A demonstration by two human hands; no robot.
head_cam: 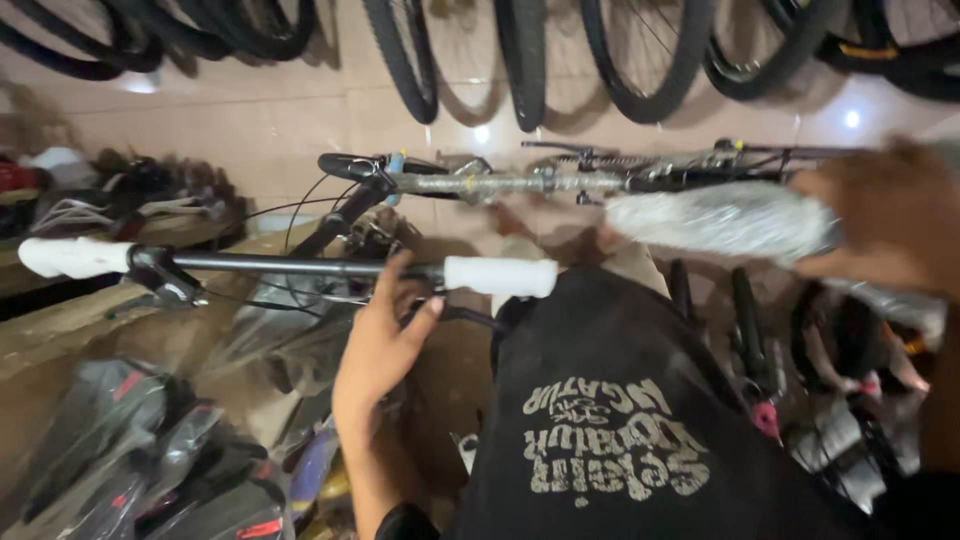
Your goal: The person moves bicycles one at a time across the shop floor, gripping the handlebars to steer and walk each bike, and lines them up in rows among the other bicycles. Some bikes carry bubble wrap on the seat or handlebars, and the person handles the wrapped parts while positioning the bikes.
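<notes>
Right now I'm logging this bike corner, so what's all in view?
Handlebar: one, black, across centre-left.
Grips: two, white; one far left, one at centre.
Frame tube: one, silver, wrapped, upper centre.
Wrapped part: one, pale foam-like wrap, right.
Tyres: several, black, along the top.
Bagged parts: a heap, dark, lower left.
Shirt: one, black with pale print, lower centre.
Left hand: on the handlebar by the centre grip.
Right hand: blurred, on the wrapped part.
</notes>
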